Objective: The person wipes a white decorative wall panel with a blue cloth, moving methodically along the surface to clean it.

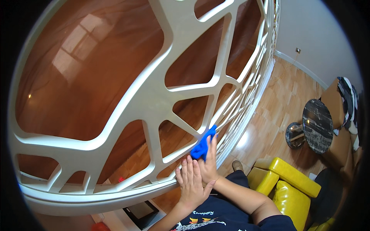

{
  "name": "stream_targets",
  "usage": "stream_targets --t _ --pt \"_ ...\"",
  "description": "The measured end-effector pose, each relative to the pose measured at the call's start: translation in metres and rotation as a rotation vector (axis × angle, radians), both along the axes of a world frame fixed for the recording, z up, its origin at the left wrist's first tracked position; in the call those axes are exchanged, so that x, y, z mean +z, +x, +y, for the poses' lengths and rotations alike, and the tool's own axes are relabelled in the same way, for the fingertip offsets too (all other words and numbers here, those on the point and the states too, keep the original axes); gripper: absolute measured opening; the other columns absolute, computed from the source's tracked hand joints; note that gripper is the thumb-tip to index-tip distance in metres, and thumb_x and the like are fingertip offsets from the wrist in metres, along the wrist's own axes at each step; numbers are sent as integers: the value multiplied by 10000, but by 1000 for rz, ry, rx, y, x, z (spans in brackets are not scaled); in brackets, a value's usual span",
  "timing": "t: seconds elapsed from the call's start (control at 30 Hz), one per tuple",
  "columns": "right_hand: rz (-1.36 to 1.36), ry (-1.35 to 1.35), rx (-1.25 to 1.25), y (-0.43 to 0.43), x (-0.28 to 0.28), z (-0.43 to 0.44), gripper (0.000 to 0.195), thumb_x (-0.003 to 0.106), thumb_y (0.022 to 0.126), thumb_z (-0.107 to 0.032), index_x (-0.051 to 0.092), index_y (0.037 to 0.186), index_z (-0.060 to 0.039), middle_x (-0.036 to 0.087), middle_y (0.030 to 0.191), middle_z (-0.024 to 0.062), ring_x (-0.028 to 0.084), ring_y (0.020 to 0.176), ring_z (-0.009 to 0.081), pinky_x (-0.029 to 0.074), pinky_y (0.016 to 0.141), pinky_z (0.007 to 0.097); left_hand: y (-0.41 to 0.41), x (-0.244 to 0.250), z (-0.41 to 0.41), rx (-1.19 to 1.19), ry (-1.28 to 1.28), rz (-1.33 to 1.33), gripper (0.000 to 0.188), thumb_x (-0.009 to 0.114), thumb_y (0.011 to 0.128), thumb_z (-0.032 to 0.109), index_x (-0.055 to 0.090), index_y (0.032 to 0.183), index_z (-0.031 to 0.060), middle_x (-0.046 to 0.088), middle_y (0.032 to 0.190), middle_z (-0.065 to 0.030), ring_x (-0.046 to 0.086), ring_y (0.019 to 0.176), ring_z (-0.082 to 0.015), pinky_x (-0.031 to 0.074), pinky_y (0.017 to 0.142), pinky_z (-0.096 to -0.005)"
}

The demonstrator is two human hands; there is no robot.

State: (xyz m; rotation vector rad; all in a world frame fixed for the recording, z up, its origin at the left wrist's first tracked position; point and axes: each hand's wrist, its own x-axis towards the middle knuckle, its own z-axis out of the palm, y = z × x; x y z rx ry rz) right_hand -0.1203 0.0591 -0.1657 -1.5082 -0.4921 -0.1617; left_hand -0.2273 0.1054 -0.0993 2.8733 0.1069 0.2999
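Observation:
A blue cloth (203, 145) is bunched under the fingers of my right hand (209, 166), pressed against the white openwork lattice panel (147, 105) near its side edge. Just left of it, my left hand (190, 183) lies flat with fingers extended on the panel's outer frame (115, 199) and holds nothing. Part of my right hand is hidden behind the left one. Irregular rounded openings run through the panel. Through them shows a brown, glossy surface (95, 86) that reflects a window.
Wood-look flooring (274, 112) extends to the right of the panel. A yellow armchair (294, 196) stands close by my right arm. Farther right are a round black marbled table (318, 127) and a tan sofa (331, 96) with clothes (348, 101) on it. A black-framed object (141, 212) sits below the panel.

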Motion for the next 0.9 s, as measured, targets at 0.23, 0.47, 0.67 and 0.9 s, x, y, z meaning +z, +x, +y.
stream_targets --t 0.23,0.47,0.67,0.9 --pt "69 45 17 -7 3 7 883 616 929 -8 162 1675 -135 -2 1718 270 28 1584 480 131 1260 536 -6 0 15 -98 -27 -15 999 598 989 505 97 1620 -86 114 1663 -373 87 1560 -520 24 1220 -639" --pt "41 6 -66 16 9 1 837 602 912 3 238 1657 -113 92 1710 271 64 1587 466 116 1265 542 -5 -5 12 -64 -3 -18 981 638 970 510 173 1610 -71 146 1656 -370 96 1559 -517 50 1210 -651" --pt "-151 -13 44 -13 2 3 803 654 953 -139 265 1656 -155 104 1703 288 103 1558 533 165 1244 598 -4 -11 14 -93 -55 -112 999 649 961 461 119 1614 -77 96 1648 -391 55 1545 -556 -1 1199 -673" --pt "-176 -161 -110 46 -16 -21 856 610 855 94 301 1633 -87 210 1672 289 199 1547 499 211 1252 532 -3 -5 7 -22 26 88 970 704 933 403 173 1625 -22 108 1681 -337 34 1559 -536 -33 1188 -689"
